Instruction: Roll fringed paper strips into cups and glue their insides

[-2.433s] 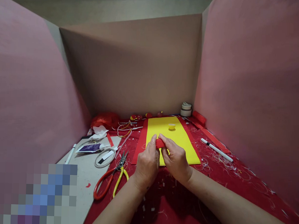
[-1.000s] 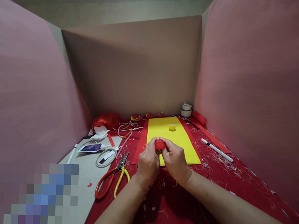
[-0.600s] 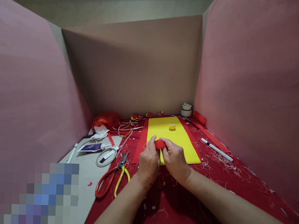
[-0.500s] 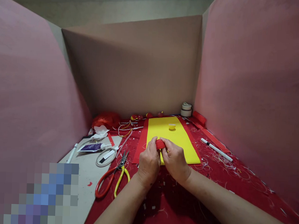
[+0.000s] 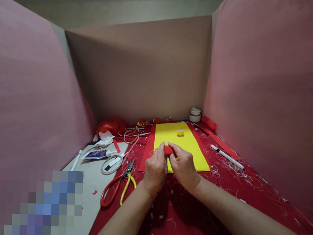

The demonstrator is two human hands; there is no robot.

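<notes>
A small red textured piece is pinched between my two hands, above the near part of a yellow sheet stack. My left hand grips its left side with thumb and fingers pressed together. On its right side, my right hand closes round it, the fingertips partly hidden. Beyond the hands, a small yellow cup-shaped piece rests on the yellow sheets. Red sheets show along both sides of the yellow stack.
Scissors with red and yellow handles lie left of my hands. Farther left are a purple-white tube and a roll of clear tape on a grey board. A white marker lies right, among thread scraps. Pink panels stand at the sides.
The red piece has turned slightly between my fingers, and my fingertips have shifted a little. Both hands still hold it in nearly the same place.
</notes>
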